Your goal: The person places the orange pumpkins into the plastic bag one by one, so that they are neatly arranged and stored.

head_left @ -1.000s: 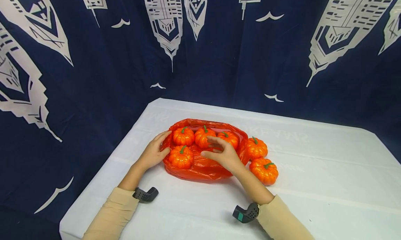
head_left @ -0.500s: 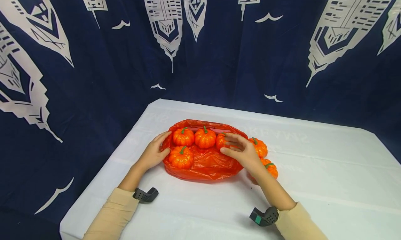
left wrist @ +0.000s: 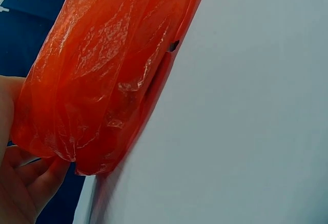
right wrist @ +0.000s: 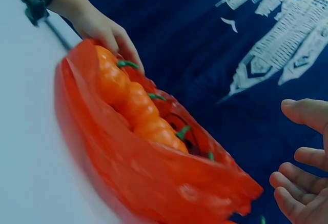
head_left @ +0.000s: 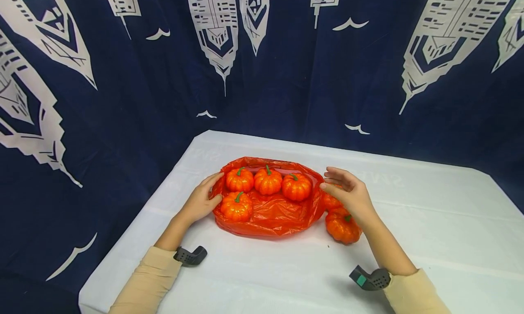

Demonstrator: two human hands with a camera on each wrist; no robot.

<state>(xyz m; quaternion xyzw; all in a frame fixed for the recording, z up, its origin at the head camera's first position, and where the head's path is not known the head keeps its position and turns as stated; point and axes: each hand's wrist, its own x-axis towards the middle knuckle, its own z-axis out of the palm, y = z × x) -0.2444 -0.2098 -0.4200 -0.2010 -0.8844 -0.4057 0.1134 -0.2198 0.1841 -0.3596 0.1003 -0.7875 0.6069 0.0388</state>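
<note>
A red plastic bag (head_left: 282, 216) lies opened out on the white table. Inside it sit several small orange pumpkins with green stems: a back row with one pumpkin (head_left: 268, 181) in its middle, and a single pumpkin (head_left: 236, 207) at the front left. My left hand (head_left: 199, 201) holds the bag's left end, thumb and fingers around it. My right hand (head_left: 355, 196) is at the bag's right side, fingers spread and holding nothing. Beneath it two more pumpkins stand outside the bag, the nearer pumpkin (head_left: 341, 227) and the partly hidden farther pumpkin (head_left: 331, 201).
A white cloth (head_left: 430, 214) covers the table, whose far edge runs behind the bag. Behind it hangs a dark blue curtain (head_left: 286, 100) printed with white buildings and birds. Each wrist carries a black camera mount, such as the right one (head_left: 370, 279).
My right hand has moved right, from above the bag to over the two pumpkins outside it. The back-row right pumpkin is now fully uncovered. My left hand has stayed in place.
</note>
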